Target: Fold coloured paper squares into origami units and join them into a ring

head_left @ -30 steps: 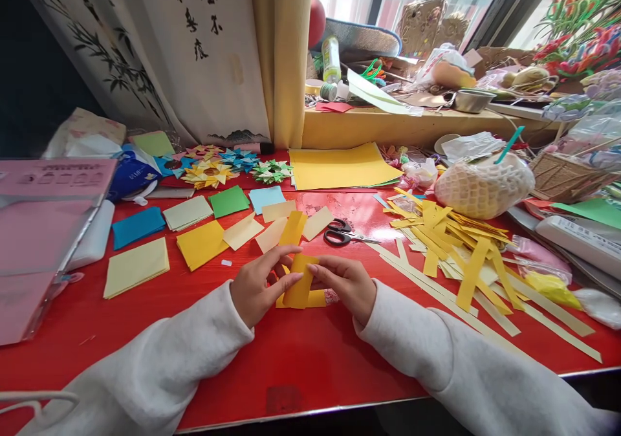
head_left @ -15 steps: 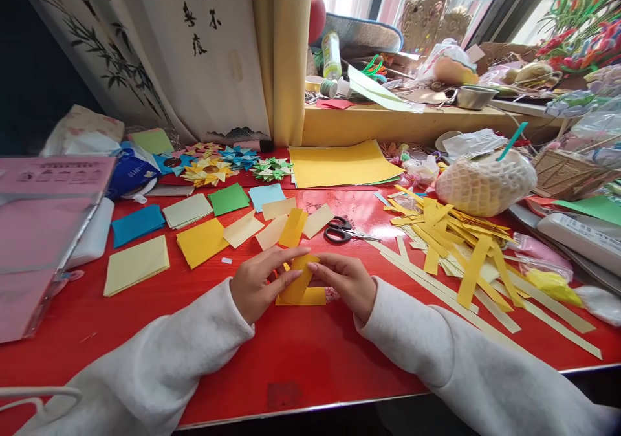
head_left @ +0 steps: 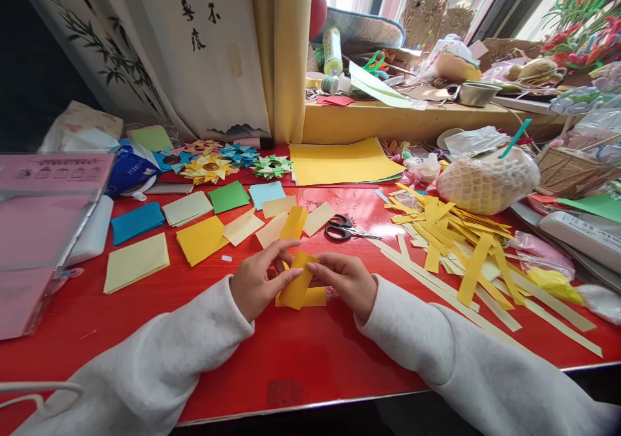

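A yellow paper piece [head_left: 297, 286] is held tilted above the table between both hands. My left hand [head_left: 264, 277] pinches its left side with thumb and fingers, the index finger raised near the top edge. My right hand [head_left: 345, 283] grips its upper right edge between thumb and fingers. Under it, another yellow strip [head_left: 316, 297] lies on the red table [head_left: 291, 358], partly covered. Just beyond my hands lie one more yellow piece [head_left: 293, 223] and several cream pieces [head_left: 319, 218].
Black-handled scissors [head_left: 339, 228] lie beyond my right hand. Yellow and cream strips [head_left: 436, 235] pile up at the right. Coloured paper stacks [head_left: 201, 240] are at the left, folded paper stars [head_left: 208, 168] and yellow sheets [head_left: 344, 162] at the back.
The held yellow paper has turned to show more of its broad face. My left index finger has lifted off its top edge a little. My right hand has barely moved.
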Demonstrator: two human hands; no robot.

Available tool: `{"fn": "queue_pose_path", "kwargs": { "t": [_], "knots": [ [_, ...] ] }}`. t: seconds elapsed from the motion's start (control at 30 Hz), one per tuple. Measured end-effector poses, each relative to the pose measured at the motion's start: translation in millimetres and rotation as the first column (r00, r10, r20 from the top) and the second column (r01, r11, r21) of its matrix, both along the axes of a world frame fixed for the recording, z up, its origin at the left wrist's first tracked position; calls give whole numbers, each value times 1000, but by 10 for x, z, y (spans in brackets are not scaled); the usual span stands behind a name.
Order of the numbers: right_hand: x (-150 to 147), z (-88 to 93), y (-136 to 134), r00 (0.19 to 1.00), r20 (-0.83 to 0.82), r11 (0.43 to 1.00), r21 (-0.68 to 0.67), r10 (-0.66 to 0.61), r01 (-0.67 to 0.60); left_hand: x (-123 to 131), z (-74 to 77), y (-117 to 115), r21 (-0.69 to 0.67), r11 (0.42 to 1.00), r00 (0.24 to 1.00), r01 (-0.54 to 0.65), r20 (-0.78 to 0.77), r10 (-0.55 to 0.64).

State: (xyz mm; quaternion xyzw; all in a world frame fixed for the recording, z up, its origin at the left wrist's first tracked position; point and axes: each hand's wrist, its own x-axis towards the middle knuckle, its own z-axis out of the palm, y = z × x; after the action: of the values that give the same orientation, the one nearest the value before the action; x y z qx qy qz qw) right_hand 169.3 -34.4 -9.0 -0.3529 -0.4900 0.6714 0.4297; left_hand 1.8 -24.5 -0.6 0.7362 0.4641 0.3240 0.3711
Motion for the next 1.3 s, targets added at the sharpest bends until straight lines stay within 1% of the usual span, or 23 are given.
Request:
{"fn": "queue_pose_path", "kwargs": {
  "t": [0.1,0.2,0.27,0.33,0.6,0.77,0.87,0.93,1.03,1.13,1.23,1.3],
  "knots": [
    [1,-22,-9,1000,2,1000,9,28,-28,18,18,12,-167,986,994,3,113,16],
    [2,-25,-18,999,23,999,5,49,-50,42,65,21,-315,949,978,10,199,56],
    [5,-20,-22,997,41,998,0,59,-59,54,94,25,-384,923,969,7,231,89],
    [10,-17,-24,996,58,998,2,65,-65,57,112,24,-415,910,962,17,255,98],
    [27,-27,-39,984,150,994,28,99,-104,56,130,0,-373,927,958,26,273,83],
    [35,-5,-27,987,151,998,45,46,-54,71,151,16,-421,907,969,17,231,89],
    [36,5,-14,967,248,996,50,63,-77,53,138,24,-410,912,978,9,192,77],
    [35,10,-12,936,348,989,110,50,-94,39,124,27,-395,918,984,26,170,46],
    [31,21,-19,894,448,968,235,-24,-92,26,106,23,-368,928,988,56,156,3],
    [27,30,-28,887,451,943,326,-100,-59,26,92,3,-334,939,990,85,137,-40],
    [29,36,-38,890,435,917,394,-134,-54,35,80,-31,-299,949,994,101,70,-84],
    [36,45,-47,876,455,907,419,-158,-53,45,76,-52,-269,958,995,96,25,-93]
  ]
}}
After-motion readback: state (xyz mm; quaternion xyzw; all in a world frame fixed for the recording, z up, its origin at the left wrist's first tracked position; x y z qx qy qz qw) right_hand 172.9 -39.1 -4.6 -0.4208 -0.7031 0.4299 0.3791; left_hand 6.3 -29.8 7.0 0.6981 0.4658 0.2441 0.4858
